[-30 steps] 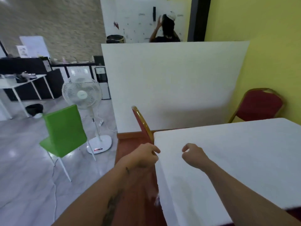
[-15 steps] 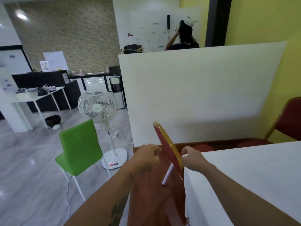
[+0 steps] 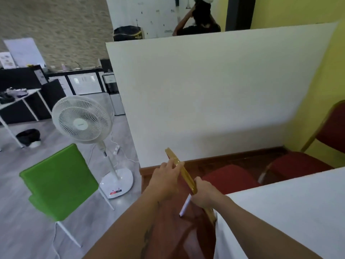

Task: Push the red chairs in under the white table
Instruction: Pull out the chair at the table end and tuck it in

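Note:
A red chair with a gold frame stands at the left end of the white table (image 3: 291, 206); its seat (image 3: 229, 177) reaches toward the table's corner. Both my hands hold the gold top rail of its backrest (image 3: 183, 172): my left hand (image 3: 165, 181) near the far end, my right hand (image 3: 204, 193) lower, close to the table edge. A second red chair (image 3: 302, 165) stands at the table's far side, its back (image 3: 334, 128) against the yellow wall and its seat partly under the tabletop.
A white partition board (image 3: 214, 94) rises just behind the chairs. On the grey floor to the left are a green chair (image 3: 57, 182) and a white standing fan (image 3: 82, 120) with a trailing cord. A person (image 3: 197, 19) stands behind the partition.
The view has swung left and back from the table. My hands went from hovering at the table corner to gripping the chair's gold backrest rail, and the chair's red seat has come into sight.

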`<state>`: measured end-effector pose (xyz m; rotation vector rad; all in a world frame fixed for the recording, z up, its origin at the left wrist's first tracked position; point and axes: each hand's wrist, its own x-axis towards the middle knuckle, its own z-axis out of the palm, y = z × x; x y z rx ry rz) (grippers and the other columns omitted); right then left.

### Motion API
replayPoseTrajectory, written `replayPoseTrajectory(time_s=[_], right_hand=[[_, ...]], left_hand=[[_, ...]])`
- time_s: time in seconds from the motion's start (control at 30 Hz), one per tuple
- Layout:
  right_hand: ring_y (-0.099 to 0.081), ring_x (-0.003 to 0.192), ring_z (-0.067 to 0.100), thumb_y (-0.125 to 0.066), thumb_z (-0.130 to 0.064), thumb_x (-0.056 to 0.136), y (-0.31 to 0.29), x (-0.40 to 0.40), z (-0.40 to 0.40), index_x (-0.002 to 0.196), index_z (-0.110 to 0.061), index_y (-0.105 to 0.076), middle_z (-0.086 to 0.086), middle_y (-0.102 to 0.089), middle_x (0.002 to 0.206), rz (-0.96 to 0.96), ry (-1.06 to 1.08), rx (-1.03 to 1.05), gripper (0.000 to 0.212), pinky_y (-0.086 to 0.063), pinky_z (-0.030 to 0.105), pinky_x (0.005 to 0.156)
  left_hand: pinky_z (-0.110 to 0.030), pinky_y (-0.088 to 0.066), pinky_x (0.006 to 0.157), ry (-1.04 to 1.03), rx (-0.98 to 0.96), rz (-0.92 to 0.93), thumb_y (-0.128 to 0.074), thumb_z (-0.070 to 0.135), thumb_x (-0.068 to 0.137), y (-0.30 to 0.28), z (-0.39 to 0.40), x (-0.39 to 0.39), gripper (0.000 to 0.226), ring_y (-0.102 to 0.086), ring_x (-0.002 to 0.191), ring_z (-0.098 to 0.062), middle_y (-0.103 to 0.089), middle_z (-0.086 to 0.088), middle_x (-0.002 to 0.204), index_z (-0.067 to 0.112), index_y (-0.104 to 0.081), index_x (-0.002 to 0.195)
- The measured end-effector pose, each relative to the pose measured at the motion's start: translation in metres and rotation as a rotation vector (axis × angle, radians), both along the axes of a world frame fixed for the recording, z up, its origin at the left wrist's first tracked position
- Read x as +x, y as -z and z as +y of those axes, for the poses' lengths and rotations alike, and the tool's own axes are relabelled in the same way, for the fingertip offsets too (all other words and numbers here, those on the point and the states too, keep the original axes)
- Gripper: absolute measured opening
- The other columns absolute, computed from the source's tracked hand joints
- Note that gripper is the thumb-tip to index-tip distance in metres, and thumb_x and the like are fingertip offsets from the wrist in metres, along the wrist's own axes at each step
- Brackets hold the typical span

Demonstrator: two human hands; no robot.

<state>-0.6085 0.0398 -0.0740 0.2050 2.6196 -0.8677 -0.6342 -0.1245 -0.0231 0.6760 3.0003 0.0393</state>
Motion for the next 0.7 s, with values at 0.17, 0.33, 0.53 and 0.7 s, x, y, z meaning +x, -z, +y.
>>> replayPoseTrajectory(time_s=[0.17, 0.33, 0.53, 0.7], right_hand=[[-0.067, 0.117, 0.034, -0.066, -0.041, 0.09, 0.015, -0.021, -0.01, 0.135, -0.019, -0.051, 0.008, -0.067, 0.129, 0.015, 0.015, 0.16, 0.052, -0.055, 0.045, 0.098], [-0.069, 0.113, 0.033, -0.064, -0.039, 0.089, 0.016, -0.046, -0.021, 0.123, -0.022, -0.06, 0.006, -0.071, 0.121, -0.005, 0.087, 0.235, 0.039, -0.053, 0.04, 0.089], [-0.069, 0.107, 0.03, -0.065, -0.033, 0.091, 0.015, -0.073, -0.033, 0.118, -0.024, -0.06, 0.002, -0.068, 0.108, -0.019, 0.23, 0.25, 0.03, -0.048, 0.034, 0.081], [-0.068, 0.111, 0.03, -0.064, -0.034, 0.093, 0.016, -0.102, -0.045, 0.12, -0.022, -0.06, 0.004, -0.068, 0.116, -0.008, 0.36, 0.272, 0.03, -0.052, 0.04, 0.089]], left_hand=[[-0.052, -0.017, 0.12, 0.204, -0.206, 0.015, -0.065, 0.015, 0.087, 0.025, -0.001, -0.059, 0.082, -0.006, 0.153, -0.033, -0.006, -0.012, 0.167, 0.027, -0.023, 0.156], [-0.054, -0.02, 0.118, 0.372, -0.223, 0.038, -0.063, 0.021, 0.086, 0.041, 0.003, -0.118, 0.052, -0.025, 0.146, -0.032, -0.042, -0.007, 0.146, 0.023, -0.046, 0.135], [-0.061, -0.032, 0.107, 0.387, -0.077, -0.013, -0.061, 0.024, 0.086, 0.058, 0.019, -0.177, 0.029, -0.044, 0.126, -0.032, -0.054, -0.007, 0.124, 0.022, -0.053, 0.114], [-0.06, -0.035, 0.108, 0.289, 0.048, -0.094, -0.057, 0.017, 0.089, 0.063, 0.024, -0.21, 0.037, -0.024, 0.142, -0.039, -0.037, -0.016, 0.144, 0.019, -0.047, 0.124]])
